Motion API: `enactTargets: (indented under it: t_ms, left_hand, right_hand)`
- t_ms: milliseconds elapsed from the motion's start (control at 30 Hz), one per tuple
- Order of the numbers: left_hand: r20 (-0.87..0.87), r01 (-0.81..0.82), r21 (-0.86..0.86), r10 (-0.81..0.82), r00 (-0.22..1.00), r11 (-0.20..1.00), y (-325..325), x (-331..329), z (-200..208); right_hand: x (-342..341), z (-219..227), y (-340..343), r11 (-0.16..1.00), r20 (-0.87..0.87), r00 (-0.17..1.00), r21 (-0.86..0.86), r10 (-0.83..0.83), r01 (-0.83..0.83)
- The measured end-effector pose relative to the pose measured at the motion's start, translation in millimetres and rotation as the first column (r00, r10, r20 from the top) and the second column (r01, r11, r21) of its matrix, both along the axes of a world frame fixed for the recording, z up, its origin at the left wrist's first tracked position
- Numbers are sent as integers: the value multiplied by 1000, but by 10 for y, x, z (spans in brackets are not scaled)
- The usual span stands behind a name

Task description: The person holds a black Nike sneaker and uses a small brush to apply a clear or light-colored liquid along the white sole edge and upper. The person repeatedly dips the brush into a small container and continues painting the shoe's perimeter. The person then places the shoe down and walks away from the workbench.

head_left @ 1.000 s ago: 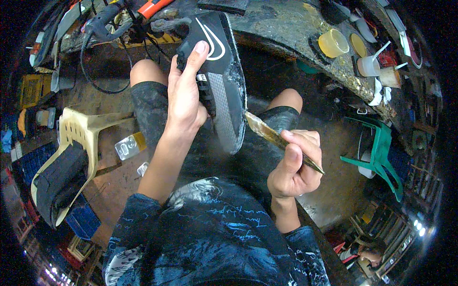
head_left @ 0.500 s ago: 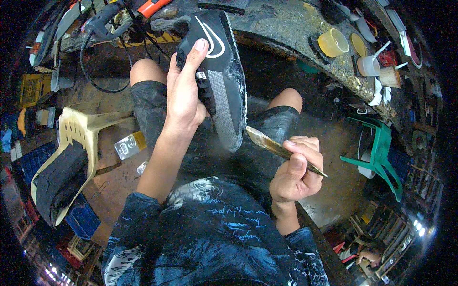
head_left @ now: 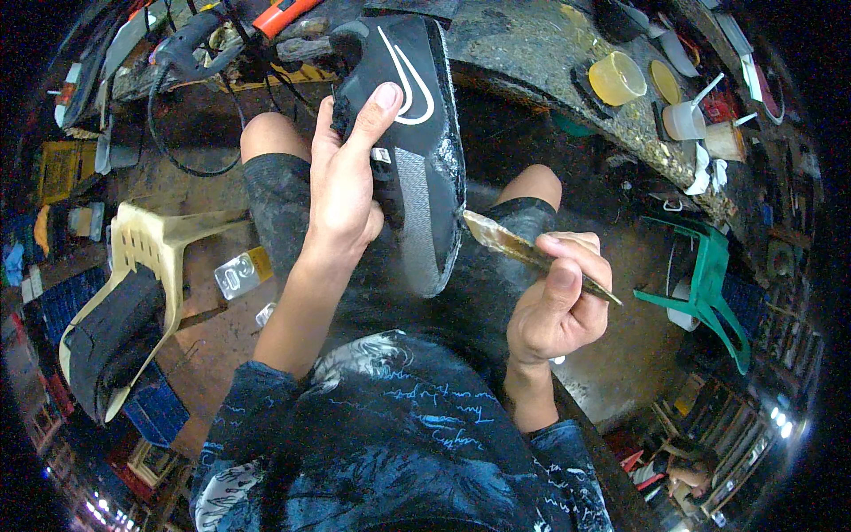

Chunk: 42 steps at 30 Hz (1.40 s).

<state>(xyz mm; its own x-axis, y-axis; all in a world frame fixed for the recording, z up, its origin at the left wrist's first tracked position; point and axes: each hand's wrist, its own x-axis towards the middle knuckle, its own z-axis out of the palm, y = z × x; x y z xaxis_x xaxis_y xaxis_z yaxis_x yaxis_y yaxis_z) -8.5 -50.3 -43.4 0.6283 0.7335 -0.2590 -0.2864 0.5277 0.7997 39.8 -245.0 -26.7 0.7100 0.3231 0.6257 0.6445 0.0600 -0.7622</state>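
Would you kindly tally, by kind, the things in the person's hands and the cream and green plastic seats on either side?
Shoes: 1, the black shoe in the left hand
Tools: 1, the flat tool in the right hand
Plastic seats: 2, the cream seat and the green seat
Total: 4

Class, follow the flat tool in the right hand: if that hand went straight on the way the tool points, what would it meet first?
Most likely the black shoe: the right hand aims the flat tool at its facing edge, though this view leaves contact unclear.
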Motion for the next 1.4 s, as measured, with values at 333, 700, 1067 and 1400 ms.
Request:
enactTargets:
  t_ms: [333, 700, 1067, 1400]
  left_hand:
    - [84, 36, 46, -40, 996, 998, -10, -23, 79]
    - [-10, 68, 327, -69, 998, 943, 37, -110, 106]
    - [69, 126, 138, -137, 988, 982, 39, -140, 38]
    - [-16, 255, -216, -264, 964, 943, 244, -212, -335]
  right_hand:
    - [72, 32, 28, 999, 39, 999, 24, -32, 31]
    - [199, 133, 39, 993, 154, 986, -111, 64, -47]
    - [278, 82, 117, 998, 46, 998, -58, 35, -33]
    - [896, 294, 13, 937, -325, 904, 117, -278, 330]
